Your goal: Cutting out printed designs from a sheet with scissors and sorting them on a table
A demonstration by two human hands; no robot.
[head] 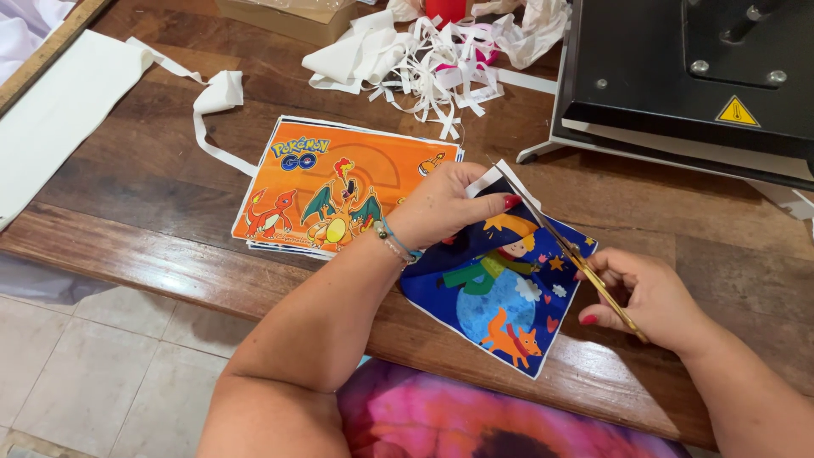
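Observation:
My left hand (445,206) grips the upper corner of a blue printed sheet (500,309) showing a cartoon child on a round planet and an orange fox. My right hand (649,298) holds gold-handled scissors (566,248), whose blades run up along the sheet's white right edge toward the top corner. The sheet lies tilted over the front edge of the wooden table (153,182). Left of it is an orange printed sheet (326,182) with cartoon dragon creatures, lying on a small stack.
A heap of white paper strips and scraps (432,59) lies at the back. A black heat press (687,76) stands at the right rear. White cloth (64,106) lies at the far left. A cardboard box (284,15) sits at the top. Tiled floor lies below.

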